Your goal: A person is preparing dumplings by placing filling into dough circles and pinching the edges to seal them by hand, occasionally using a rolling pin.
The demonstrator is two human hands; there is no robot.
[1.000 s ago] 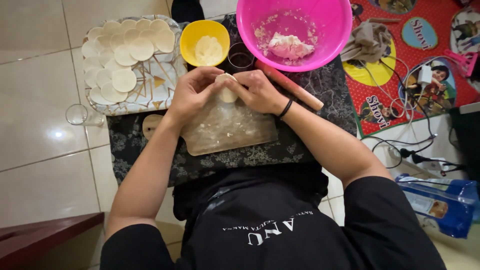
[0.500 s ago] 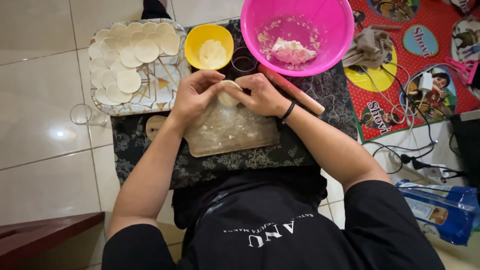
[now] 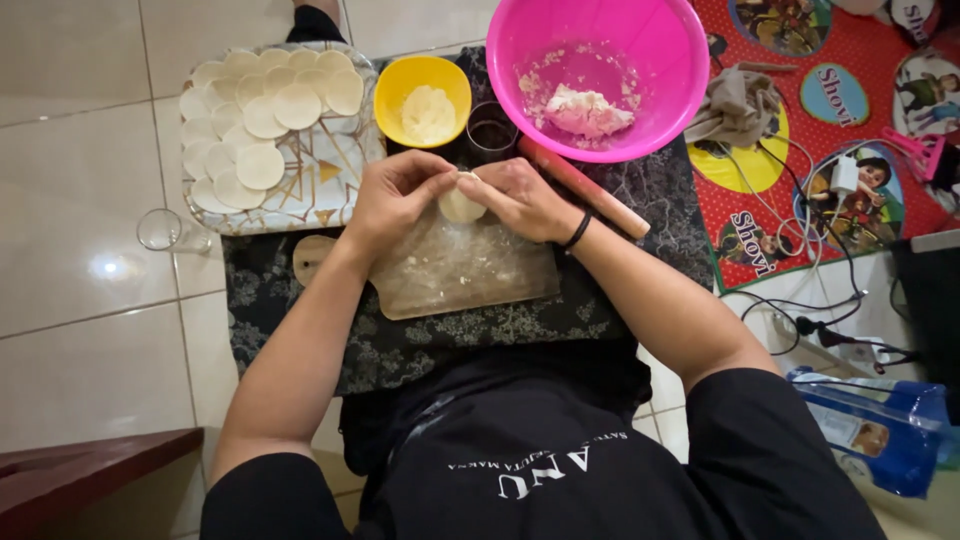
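Note:
Both my hands meet over a floured wooden cutting board (image 3: 470, 275). My left hand (image 3: 395, 200) and my right hand (image 3: 520, 200) pinch a small round dough wrapper (image 3: 461, 203) between their fingertips. A black band circles my right wrist. Beyond the board a wooden rolling pin (image 3: 590, 190) lies at an angle beside my right hand. A yellow bowl (image 3: 423, 100) holds pale filling. A large pink bowl (image 3: 597, 75) holds a lump of white dough.
A patterned tray (image 3: 330, 170) at the upper left carries several round flat wrappers. A clear glass (image 3: 160, 230) stands on the tiled floor to the left. A dark patterned cloth (image 3: 400, 340) lies under the board. A red cartoon mat (image 3: 830, 120), cables and a blue packet (image 3: 880, 430) are at right.
My hands stay together on the wrapper; the fingers have shifted slightly along its edge. The view has moved a little.

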